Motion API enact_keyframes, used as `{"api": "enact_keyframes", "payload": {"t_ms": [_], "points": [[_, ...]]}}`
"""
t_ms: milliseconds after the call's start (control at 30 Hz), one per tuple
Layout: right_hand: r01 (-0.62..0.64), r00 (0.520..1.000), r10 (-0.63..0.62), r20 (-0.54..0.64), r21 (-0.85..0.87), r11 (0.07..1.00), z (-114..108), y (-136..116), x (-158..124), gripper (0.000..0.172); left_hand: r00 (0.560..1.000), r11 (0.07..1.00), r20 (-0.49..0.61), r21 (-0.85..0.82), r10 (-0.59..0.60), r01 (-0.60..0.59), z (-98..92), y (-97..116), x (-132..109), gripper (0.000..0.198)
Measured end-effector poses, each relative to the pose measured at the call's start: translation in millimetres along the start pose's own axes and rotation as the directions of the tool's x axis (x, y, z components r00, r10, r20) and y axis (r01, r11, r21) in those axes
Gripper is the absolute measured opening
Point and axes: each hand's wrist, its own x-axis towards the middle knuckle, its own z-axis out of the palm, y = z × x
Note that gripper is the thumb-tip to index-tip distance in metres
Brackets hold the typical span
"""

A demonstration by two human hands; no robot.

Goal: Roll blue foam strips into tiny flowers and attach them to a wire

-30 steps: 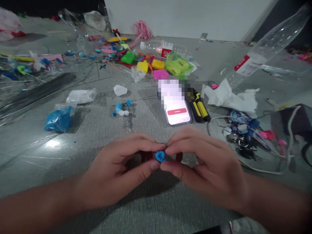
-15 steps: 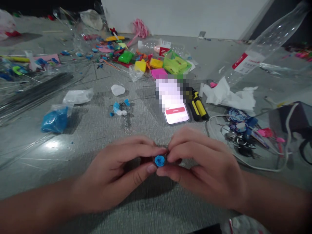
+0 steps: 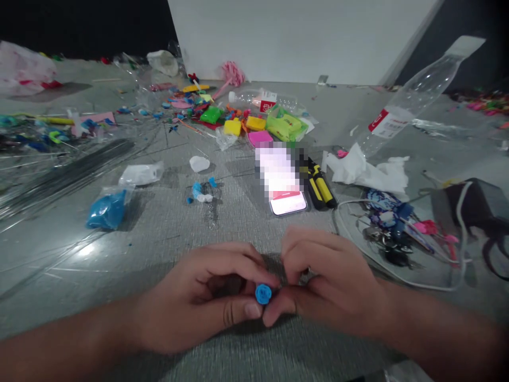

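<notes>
A small blue clay rose [image 3: 263, 294] with spiral petals faces up in front of me. The thumb and index finger of my left hand [image 3: 207, 289] pinch it from the left. On the other side, my right hand [image 3: 330, 284] is closed, its thumb pressed against the rose and its other fingers curled; the fingertips are partly hidden. Beyond the hands lie small blue and white clay bits [image 3: 202, 192] and a white clay lump [image 3: 199, 164]. To the left are a bag of blue clay [image 3: 106, 210] and a white clay packet [image 3: 141, 174].
A lit phone [image 3: 289, 205] lies ahead, beside a yellow-and-black tool [image 3: 321, 185]. Crumpled tissue [image 3: 366, 168], an upright plastic bottle [image 3: 413, 101] and a white cable [image 3: 463, 228] are on the right. Coloured clay packs [image 3: 233, 127] and thin wires [image 3: 79, 170] lie farther back and left.
The view has tilted up slightly, so everything sits lower in the picture. My right index finger has lifted away from the rose, while the left hand keeps its pinch.
</notes>
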Motion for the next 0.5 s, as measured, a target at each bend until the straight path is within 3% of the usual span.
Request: {"api": "enact_keyframes", "payload": {"t_ms": [133,333,500], "points": [[-0.008,1.0,0.008,0.012,0.017,1.0,-0.2,1.1,0.3,0.032,1.0,0.999,-0.008,-0.034,-0.013,0.013,0.1,-1.1,-0.2,0.027],[-0.057,0.998,0.057,-0.01,-0.021,0.998,-0.6,1.7,0.0,0.036,0.999,0.999,0.006,-0.031,-0.032,0.032,-1.7,-2.7,-0.4,0.033],[0.041,0.998,-0.041,-0.052,0.0,0.999,-3.7,-1.6,2.3,0.038,0.996,0.988,0.028,-0.132,-0.082,0.085,-3.1,-4.2,-0.1,0.035]]}}
